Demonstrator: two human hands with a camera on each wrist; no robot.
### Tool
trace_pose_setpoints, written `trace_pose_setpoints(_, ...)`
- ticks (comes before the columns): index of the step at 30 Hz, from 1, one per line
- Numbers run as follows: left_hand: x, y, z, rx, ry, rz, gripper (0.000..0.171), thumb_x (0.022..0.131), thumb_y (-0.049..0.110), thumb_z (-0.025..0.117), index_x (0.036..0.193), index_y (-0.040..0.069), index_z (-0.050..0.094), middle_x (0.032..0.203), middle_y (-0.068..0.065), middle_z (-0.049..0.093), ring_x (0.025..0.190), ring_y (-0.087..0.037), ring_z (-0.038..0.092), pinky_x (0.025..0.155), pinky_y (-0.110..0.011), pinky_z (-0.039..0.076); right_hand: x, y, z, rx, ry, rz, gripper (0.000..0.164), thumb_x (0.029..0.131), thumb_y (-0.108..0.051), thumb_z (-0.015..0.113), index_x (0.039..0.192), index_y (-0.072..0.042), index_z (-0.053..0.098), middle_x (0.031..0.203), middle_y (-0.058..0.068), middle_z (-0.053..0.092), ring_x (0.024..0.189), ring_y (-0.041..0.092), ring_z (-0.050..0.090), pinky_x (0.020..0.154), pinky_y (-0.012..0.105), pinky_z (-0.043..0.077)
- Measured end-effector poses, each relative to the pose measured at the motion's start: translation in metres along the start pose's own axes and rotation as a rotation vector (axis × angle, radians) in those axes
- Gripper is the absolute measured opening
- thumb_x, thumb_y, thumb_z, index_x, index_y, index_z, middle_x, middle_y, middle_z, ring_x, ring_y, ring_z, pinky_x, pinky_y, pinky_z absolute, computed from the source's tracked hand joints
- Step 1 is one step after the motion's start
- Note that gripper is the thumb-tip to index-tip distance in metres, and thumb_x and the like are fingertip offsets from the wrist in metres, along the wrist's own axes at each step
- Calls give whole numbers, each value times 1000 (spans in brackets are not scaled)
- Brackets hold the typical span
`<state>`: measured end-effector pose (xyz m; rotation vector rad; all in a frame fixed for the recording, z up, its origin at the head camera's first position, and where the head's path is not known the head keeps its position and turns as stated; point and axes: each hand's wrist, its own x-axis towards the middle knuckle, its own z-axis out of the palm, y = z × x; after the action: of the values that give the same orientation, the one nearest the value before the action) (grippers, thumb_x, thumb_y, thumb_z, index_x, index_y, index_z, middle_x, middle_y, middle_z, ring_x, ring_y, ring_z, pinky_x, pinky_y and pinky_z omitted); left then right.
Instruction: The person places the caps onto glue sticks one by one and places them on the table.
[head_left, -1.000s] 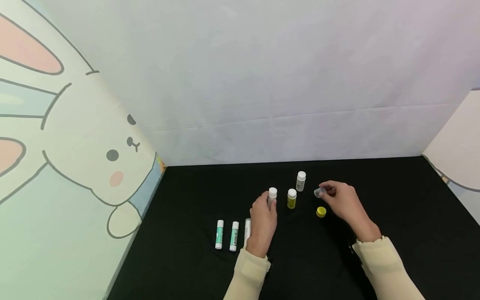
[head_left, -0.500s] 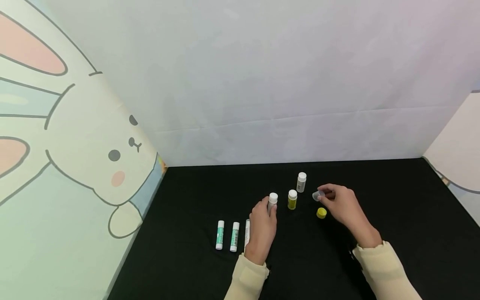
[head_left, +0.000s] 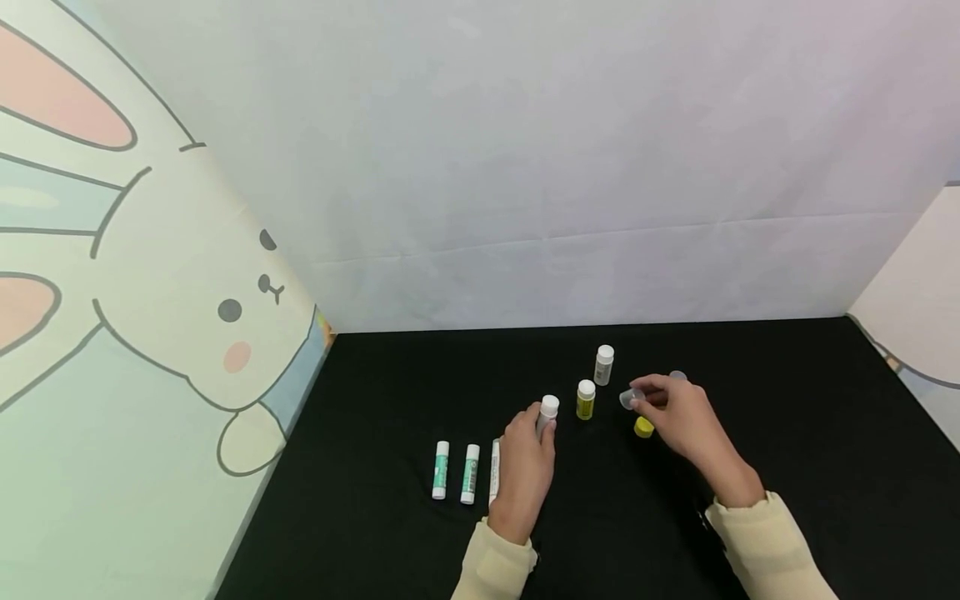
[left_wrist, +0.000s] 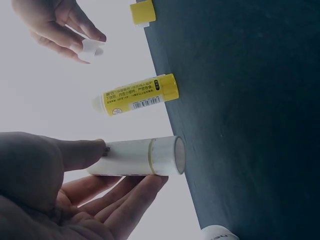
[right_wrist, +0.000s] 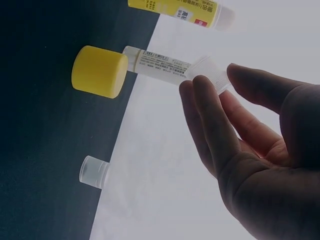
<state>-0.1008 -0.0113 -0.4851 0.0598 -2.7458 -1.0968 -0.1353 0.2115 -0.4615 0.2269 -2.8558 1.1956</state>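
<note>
My left hand (head_left: 527, 458) holds a white glue stick (head_left: 548, 410) upright; in the left wrist view the thumb and fingers grip its white body (left_wrist: 132, 157). My right hand (head_left: 678, 421) pinches a small clear ribbed cap (right_wrist: 207, 72) between thumb and fingertips. Between the hands a yellow glue stick (head_left: 585, 402) stands with its white top bare. Behind it stands another white glue stick (head_left: 603, 367). The yellow cap (head_left: 643, 427) sits on the cloth just below the right hand. A second clear cap (right_wrist: 94, 172) rests on the cloth behind that hand.
Two green-and-white glue sticks (head_left: 440, 471) lie side by side left of the left hand. A third white stick (head_left: 494, 471) is partly hidden by that hand. Black cloth (head_left: 375, 533) covers the table, with a pale curtain (head_left: 570, 275) along its back edge.
My right hand has shifted slightly left and nearer with the clear cap, uncovering the second clear cap behind it. My left hand has drawn the white glue stick slightly nearer.
</note>
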Motion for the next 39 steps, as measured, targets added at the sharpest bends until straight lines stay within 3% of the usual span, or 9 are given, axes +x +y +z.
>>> trace_pose_setpoints(23,-14,1,-3,8,-18,2,30,90,19,62,119,9,61,104,-6,63,96,-20,61,77,-38,51,-12,-21,3,57,-1,-6,26,86,-12,66,111,-7,63,99,10,65,85,22,64,62,33,51)
trace_pose_setpoints(39,-17,-1,-3,5,-20,42,25,89,18,64,114,12,62,99,-3,63,92,-16,61,75,-35,51,-17,-31,12,74,19,-87,25,84,-10,69,109,-9,64,101,9,64,87,22,64,69,37,53)
